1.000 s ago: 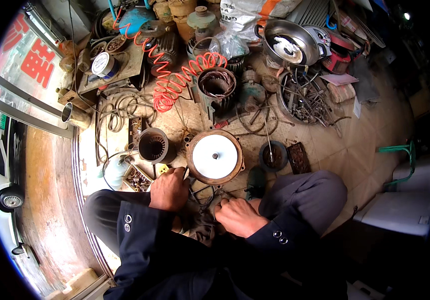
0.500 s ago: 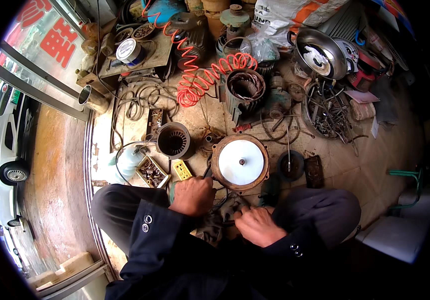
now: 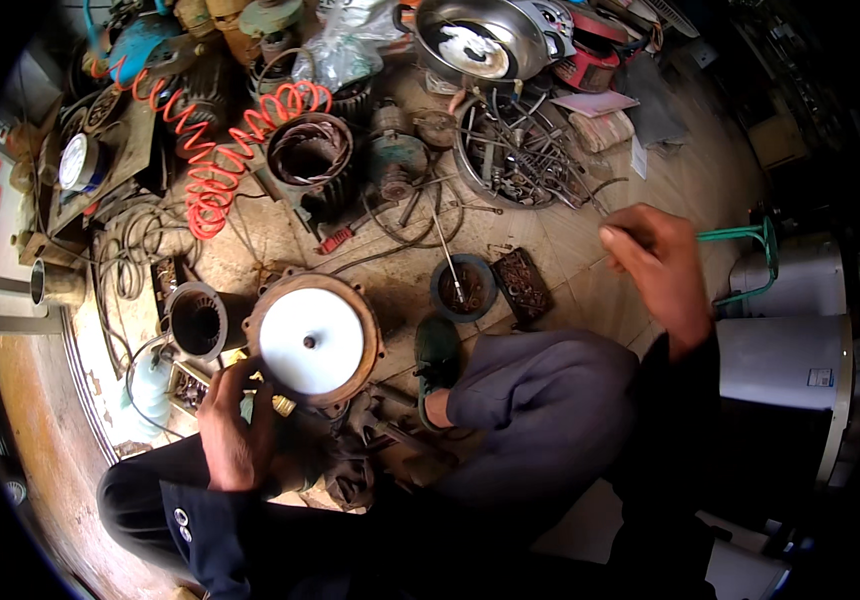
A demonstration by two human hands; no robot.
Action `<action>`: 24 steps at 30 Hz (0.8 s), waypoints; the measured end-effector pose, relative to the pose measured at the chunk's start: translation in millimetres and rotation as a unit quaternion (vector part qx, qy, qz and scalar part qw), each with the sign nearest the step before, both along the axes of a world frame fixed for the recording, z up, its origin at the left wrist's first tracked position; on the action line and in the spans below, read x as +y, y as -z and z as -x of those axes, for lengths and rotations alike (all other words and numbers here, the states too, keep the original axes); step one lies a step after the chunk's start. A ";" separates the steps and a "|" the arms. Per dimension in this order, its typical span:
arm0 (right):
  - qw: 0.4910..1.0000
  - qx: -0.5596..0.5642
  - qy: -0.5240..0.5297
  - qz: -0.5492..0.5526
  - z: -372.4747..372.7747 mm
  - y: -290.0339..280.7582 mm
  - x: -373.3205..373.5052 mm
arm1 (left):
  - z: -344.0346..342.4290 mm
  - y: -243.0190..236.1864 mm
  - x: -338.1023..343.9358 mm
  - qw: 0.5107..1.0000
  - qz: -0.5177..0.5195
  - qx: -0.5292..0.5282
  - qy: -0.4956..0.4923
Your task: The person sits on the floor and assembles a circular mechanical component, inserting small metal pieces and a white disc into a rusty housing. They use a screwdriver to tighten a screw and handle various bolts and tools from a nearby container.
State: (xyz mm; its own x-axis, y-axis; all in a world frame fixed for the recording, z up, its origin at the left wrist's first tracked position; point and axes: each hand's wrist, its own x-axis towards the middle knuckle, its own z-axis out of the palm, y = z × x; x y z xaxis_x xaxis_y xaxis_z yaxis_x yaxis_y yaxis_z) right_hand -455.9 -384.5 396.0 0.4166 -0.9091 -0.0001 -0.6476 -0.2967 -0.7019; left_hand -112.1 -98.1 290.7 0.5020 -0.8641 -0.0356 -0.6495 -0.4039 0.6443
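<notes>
Left hand [image 3: 233,428]: fingers bent, just beside the rusty flanged ring [image 3: 371,335] surrounding a white disc [image 3: 312,362]. Right hand [image 3: 662,265]: raised well apart, fingers curled. Whether either hand grips anything cannot be determined.

Left fingers [image 3: 226,390] partly hide a parts box [image 3: 187,388] just beside them; whether the blurred right fingers [image 3: 628,243] hold anything cannot be told. Well beyond both, the upper edge crops a sack [image 3: 370,18].

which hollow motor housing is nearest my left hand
The grey slotted cylinder, left of the white disc; the ribbed housing with the wider opening stands farther from the left hand, near the red coiled hose.
</notes>
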 end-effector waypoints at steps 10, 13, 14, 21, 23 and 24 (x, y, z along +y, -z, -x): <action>0.933 0.084 0.285 -0.202 105.0 516.9 25.0 | 10.2 -3.5 -29.8 0.994 -0.075 0.004 -0.076; 0.906 -0.012 0.345 -0.246 46.2 491.4 40.9 | 7.0 -6.2 -24.0 0.994 -0.082 -0.056 -0.044; 0.891 -0.069 0.363 -0.264 33.0 482.4 40.2 | 5.7 -6.6 -21.8 0.993 -0.091 -0.064 -0.049; 0.927 0.062 0.333 -0.160 55.5 492.7 49.1 | 2.8 -5.7 -26.8 0.995 -0.092 -0.025 -0.042; 0.923 0.056 0.342 -0.169 61.5 482.0 60.3 | 4.2 -9.8 -25.8 0.994 -0.090 -0.029 -0.051; 0.918 0.061 0.352 -0.171 79.7 486.9 68.5 | 5.2 -8.6 -28.0 0.995 -0.083 -0.024 -0.046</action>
State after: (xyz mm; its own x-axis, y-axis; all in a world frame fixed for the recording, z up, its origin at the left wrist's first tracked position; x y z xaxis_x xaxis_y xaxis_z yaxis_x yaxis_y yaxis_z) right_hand -535.6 -316.0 -91.0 -0.2961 -0.8910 -0.3441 -0.6740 0.4501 -0.5857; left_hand -117.3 -126.1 299.3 0.5836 -0.7982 -0.1490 -0.6329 -0.5621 0.5324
